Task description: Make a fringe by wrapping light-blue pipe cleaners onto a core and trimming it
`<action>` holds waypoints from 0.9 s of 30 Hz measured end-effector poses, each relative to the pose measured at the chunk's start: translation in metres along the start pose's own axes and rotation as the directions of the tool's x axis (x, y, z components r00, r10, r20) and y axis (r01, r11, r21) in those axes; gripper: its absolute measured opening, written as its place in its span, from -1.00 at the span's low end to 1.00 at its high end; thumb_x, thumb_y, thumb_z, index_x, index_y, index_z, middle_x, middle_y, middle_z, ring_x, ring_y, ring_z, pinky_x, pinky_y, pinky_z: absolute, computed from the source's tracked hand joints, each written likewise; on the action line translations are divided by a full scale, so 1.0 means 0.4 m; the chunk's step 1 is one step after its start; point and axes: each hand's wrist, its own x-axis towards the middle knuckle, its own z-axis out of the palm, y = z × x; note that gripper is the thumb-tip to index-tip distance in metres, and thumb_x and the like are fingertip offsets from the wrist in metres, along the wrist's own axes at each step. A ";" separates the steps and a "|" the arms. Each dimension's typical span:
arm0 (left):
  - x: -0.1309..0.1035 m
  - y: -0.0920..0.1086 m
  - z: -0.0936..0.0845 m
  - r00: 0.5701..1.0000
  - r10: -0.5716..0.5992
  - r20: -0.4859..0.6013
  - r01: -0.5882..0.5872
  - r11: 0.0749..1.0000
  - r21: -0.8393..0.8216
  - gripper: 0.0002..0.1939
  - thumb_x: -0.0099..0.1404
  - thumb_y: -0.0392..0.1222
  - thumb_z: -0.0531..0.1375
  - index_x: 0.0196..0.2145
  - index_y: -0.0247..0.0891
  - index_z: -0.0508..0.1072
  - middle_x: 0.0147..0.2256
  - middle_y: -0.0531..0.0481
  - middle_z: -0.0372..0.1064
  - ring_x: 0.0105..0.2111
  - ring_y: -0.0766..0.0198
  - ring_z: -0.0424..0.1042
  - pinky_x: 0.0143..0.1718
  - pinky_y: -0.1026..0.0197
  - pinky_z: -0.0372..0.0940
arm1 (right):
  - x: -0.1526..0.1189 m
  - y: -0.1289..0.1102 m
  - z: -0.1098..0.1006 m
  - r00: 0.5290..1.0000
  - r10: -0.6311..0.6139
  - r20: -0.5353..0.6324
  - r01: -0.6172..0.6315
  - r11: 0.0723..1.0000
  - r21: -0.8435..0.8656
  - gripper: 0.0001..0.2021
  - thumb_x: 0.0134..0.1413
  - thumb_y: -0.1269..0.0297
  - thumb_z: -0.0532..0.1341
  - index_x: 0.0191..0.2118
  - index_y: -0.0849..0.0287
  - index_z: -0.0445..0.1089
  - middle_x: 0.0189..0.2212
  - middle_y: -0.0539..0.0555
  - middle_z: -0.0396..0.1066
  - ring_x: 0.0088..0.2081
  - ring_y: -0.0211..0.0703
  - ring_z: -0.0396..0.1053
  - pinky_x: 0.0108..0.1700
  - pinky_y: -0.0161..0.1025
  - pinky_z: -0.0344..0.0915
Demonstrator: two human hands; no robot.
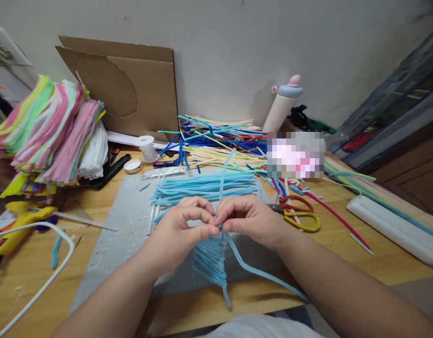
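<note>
Light blue pipe cleaners are joined into a ribbed, tapering piece (pixel 211 260) that hangs below my fingers over the grey cutting mat (pixel 112 244). My left hand (pixel 188 220) pinches its upper end between thumb and index finger. Close beside it, almost touching, my right hand (pixel 250 218) pinches the same spot. One long blue stem (pixel 251 268) curves from there down to the right, and another end (pixel 223 173) stands up above the fingers. The exact joint is hidden by the fingertips. Behind my hands lies a row of loose blue pipe cleaners (pixel 205 184).
Scissors (pixel 304 220) with red and yellow handles lie right of my right hand. A yellow glue gun (pixel 22 218) with a white cable is at the left. Colourful pipe cleaner bundles (pixel 50 131), cardboard (pixel 149 89), a bottle (pixel 282 108) and a power strip (pixel 392 227) surround the mat.
</note>
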 end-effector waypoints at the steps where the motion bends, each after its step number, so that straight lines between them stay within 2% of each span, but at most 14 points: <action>1: 0.000 -0.002 0.001 1.000 -0.004 0.024 0.005 0.999 -0.033 -0.89 0.12 -0.18 0.25 -0.53 -0.19 0.51 -0.30 -0.01 0.34 -0.22 0.19 0.33 -0.11 0.10 0.21 | 0.000 0.004 -0.002 1.000 -0.002 0.017 0.002 1.000 0.016 -0.91 -0.09 0.33 0.35 -0.39 0.19 0.50 -0.42 0.03 0.44 -0.34 -0.25 0.37 -0.26 -0.27 0.29; 5: 0.000 -0.012 0.004 0.996 -0.010 0.092 0.022 0.992 -0.123 -0.84 0.13 -0.11 0.25 -0.54 -0.19 0.51 -0.32 -0.01 0.34 -0.24 0.18 0.35 -0.13 0.10 0.24 | 0.002 0.017 -0.004 0.998 0.014 0.054 -0.018 0.998 0.065 -0.89 -0.13 0.32 0.37 -0.40 0.18 0.49 -0.44 0.02 0.44 -0.36 -0.25 0.36 -0.25 -0.26 0.29; 9: -0.001 -0.020 0.009 0.994 -0.008 0.106 0.023 0.989 -0.148 -0.80 0.12 -0.06 0.26 -0.54 -0.21 0.50 -0.33 -0.01 0.34 -0.26 0.21 0.34 -0.13 0.12 0.23 | 0.004 0.026 -0.004 0.998 0.031 0.049 -0.035 0.996 0.085 -0.88 -0.18 0.30 0.39 -0.44 0.19 0.49 -0.47 0.01 0.44 -0.38 -0.25 0.35 -0.28 -0.25 0.29; 14: -0.001 -0.022 0.015 0.993 0.000 0.121 0.019 0.987 -0.162 -0.82 0.12 -0.08 0.26 -0.54 -0.22 0.49 -0.34 0.02 0.33 -0.27 0.24 0.32 -0.16 0.17 0.21 | 0.006 0.032 -0.007 0.998 0.014 0.059 -0.018 0.997 0.080 -0.91 -0.16 0.33 0.39 -0.46 0.18 0.50 -0.49 0.00 0.44 -0.39 -0.26 0.35 -0.28 -0.27 0.27; 22: 0.004 -0.029 0.017 0.990 -0.017 0.137 0.041 0.983 -0.179 -0.86 0.10 -0.14 0.26 -0.53 -0.22 0.48 -0.37 0.04 0.33 -0.30 0.25 0.32 -0.21 0.21 0.20 | 0.004 0.032 -0.006 0.997 0.059 0.045 -0.060 0.998 0.033 -0.86 -0.17 0.29 0.39 -0.50 0.21 0.45 -0.50 0.01 0.42 -0.41 -0.26 0.34 -0.32 -0.27 0.27; 25: 0.003 -0.026 0.016 0.994 -0.040 0.106 0.059 0.981 -0.184 -0.89 0.11 -0.17 0.25 -0.50 -0.23 0.45 -0.38 0.06 0.34 -0.30 0.27 0.31 -0.21 0.23 0.18 | 0.007 0.030 -0.003 0.997 0.074 -0.018 -0.073 0.996 0.048 -0.80 -0.16 0.23 0.38 -0.41 0.21 0.43 -0.48 -0.01 0.38 -0.47 -0.33 0.27 -0.42 -0.35 0.22; 27: 0.004 -0.026 0.016 0.995 -0.091 0.042 0.097 0.975 -0.199 -0.89 0.14 -0.16 0.23 -0.48 -0.24 0.41 -0.44 0.09 0.32 -0.38 0.32 0.29 -0.29 0.27 0.17 | 0.011 0.031 -0.001 0.985 0.103 -0.139 -0.091 0.992 0.084 -0.73 -0.12 0.13 0.35 -0.36 0.20 0.37 -0.51 -0.05 0.33 -0.58 -0.41 0.17 -0.56 -0.42 0.09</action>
